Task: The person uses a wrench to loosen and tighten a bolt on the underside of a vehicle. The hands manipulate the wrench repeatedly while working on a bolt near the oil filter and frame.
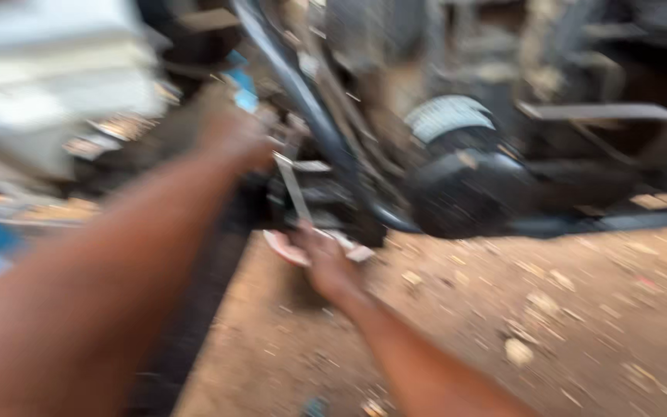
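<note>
Both arms are reaching far into the motorcycle's underside (pixel 457 193). The left hand (pixel 233 135) is pressing against the dark frame (pixel 295 85), fingers hidden in blur, so I cannot tell its grip. The right hand (pixel 326 262) is curling around a pale flat piece (pixel 287 249) low by the dirt ground (pixel 542 309), seemingly steadying it. No labels are readable; a blue patch (pixel 242 89) is showing far left.

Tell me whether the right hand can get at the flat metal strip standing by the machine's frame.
Probably yes: the right hand is just below the metal strip, nothing visibly between them. The picture is blurred, so contact is unclear.
</note>
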